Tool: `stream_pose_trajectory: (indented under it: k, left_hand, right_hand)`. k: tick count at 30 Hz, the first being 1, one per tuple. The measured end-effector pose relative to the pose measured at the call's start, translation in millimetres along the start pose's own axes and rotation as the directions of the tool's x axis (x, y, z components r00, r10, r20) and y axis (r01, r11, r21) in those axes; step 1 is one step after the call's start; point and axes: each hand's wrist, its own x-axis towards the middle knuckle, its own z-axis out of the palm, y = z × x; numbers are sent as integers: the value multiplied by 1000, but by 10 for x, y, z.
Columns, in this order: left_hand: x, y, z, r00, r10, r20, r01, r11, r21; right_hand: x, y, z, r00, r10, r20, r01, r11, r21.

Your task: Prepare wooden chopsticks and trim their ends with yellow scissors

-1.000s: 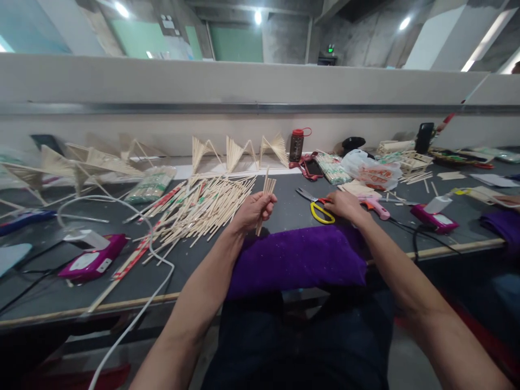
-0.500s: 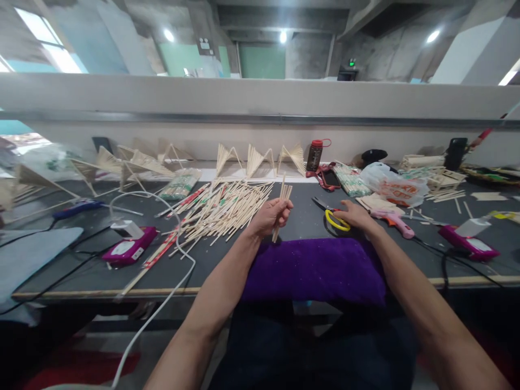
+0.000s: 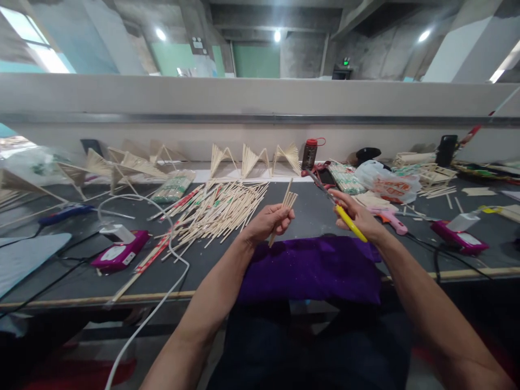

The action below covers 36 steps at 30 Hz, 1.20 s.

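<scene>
My left hand (image 3: 271,221) is closed around a small bundle of thin wooden sticks (image 3: 290,198), held upright with a slight tilt; one stick rises above the others. In my right hand (image 3: 355,211) are scissors (image 3: 350,223) with yellow handles, lifted off the table, blades pointing up and away to the left. How far the blades are apart I cannot tell. Beneath both hands a purple cloth (image 3: 309,271) lies at the table's front edge. Left of my left hand spreads a loose pile of wooden sticks (image 3: 227,208).
Fan-shaped stick models (image 3: 255,161) stand along the back beside a red-capped bottle (image 3: 310,154). To the right are a plastic bag (image 3: 388,183) and a pink glue gun (image 3: 393,218). Purple power boxes (image 3: 122,252) sit on both sides, and a white cable (image 3: 184,271) crosses the left front.
My right hand has picked the scissors up from the table and turned them so the blades point upward. The sticks in my left hand now lean more to the right.
</scene>
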Motion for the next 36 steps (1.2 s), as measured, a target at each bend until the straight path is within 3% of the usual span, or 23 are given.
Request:
stream_pose_trajectory:
  k: [5,14,21,27,36]
  left_hand:
    - [-26,12,8,999,-51,19,50,998,48]
    - [-25,4,14,999,-44,7,43,992,122]
    - [-45,17,70,997,-68,41,51,948,315]
    - [-61,80,120,992,-110,66,76,919,387]
    - [-96,105,127,986,-117,121,42,868,495]
  right_hand:
    - [-93,-265,-15,996,-26,88,40,986,-164]
    - [-182,-178,-27,996,5,86,16,970,-244]
    - [-178,-287,71,993,14,120,19,961,-274]
    - [-153,-339,85,992,23,127,17,952,-305]
    - [-243,-363,44,987,-73,143,121,923,-365]
